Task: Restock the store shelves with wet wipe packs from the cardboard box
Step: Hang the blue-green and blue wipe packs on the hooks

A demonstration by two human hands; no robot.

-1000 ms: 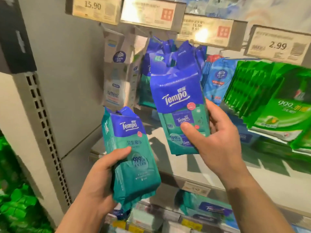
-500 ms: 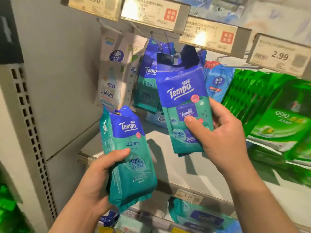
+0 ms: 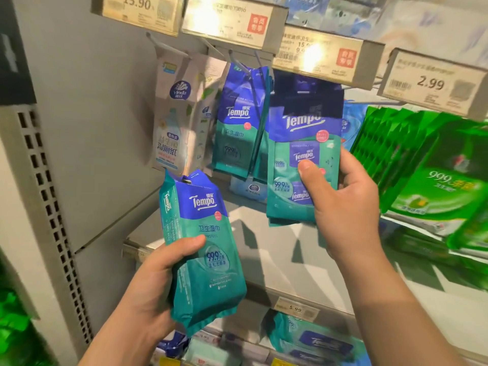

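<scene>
My left hand [image 3: 155,283] grips a blue and teal Tempo wet wipe pack [image 3: 200,249] upright, low in front of the shelf. My right hand [image 3: 343,204] grips a second, flatter Tempo pack [image 3: 298,143] by its lower right part, thumb on its front. That pack's dark top edge is raised to the hooks under the price tags. More Tempo packs [image 3: 237,122] hang on a hook just left of it. The cardboard box is out of view.
White Vinda packs [image 3: 179,117] hang at the left, green wipe packs [image 3: 422,165] at the right. Price tags [image 3: 319,54] line the rail above. A grey shelf [image 3: 277,249] lies below the hooks, with more packs [image 3: 317,342] under it. A perforated upright [image 3: 45,196] stands left.
My right hand has lifted its Tempo pack higher, so its top now reaches the hooks under the tags. My left hand keeps its pack at about the same place.
</scene>
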